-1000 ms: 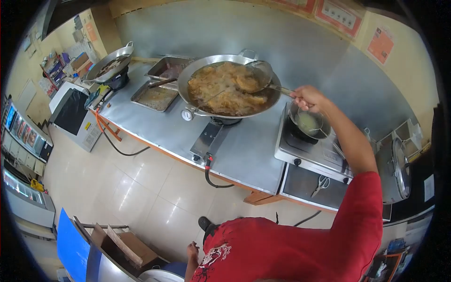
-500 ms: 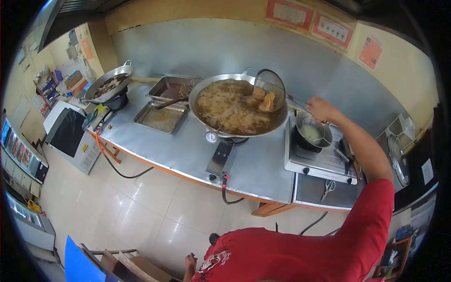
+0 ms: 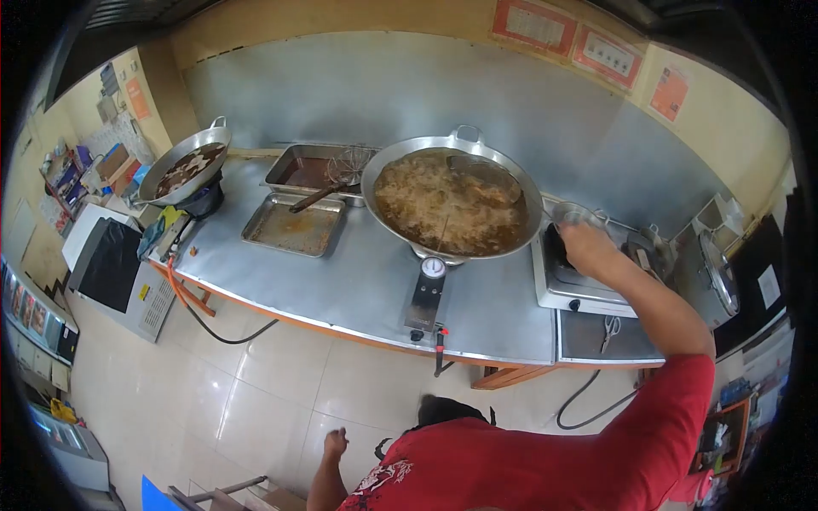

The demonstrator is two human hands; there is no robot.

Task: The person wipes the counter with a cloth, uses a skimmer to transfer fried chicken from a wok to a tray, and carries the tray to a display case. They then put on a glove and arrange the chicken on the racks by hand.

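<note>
A big steel wok (image 3: 400, 153) full of bubbling oil and fried pieces (image 3: 443, 209) stands on a burner in the middle of the steel counter (image 3: 341, 281). A wire skimmer (image 3: 484, 173) lies in the oil at the wok's far right side. My right hand (image 3: 586, 247) is closed around the skimmer's handle, hovering over the small pot (image 3: 573, 213) on the gas stove (image 3: 579, 289). My left hand (image 3: 334, 443) hangs low at my side above the floor, fingers curled in, holding nothing.
Two steel trays (image 3: 294, 226) and a wooden-handled tool sit left of the wok; a second wok (image 3: 179, 166) is at the far left. A thermometer dial (image 3: 433, 266) hangs below the big wok. Scissors (image 3: 610, 328) and a lid (image 3: 720, 272) are at the right.
The skimmer, lifted with fried pieces half a second ago, is back down in the oil. My right hand dropped lower over the stove. The view shifted right.
</note>
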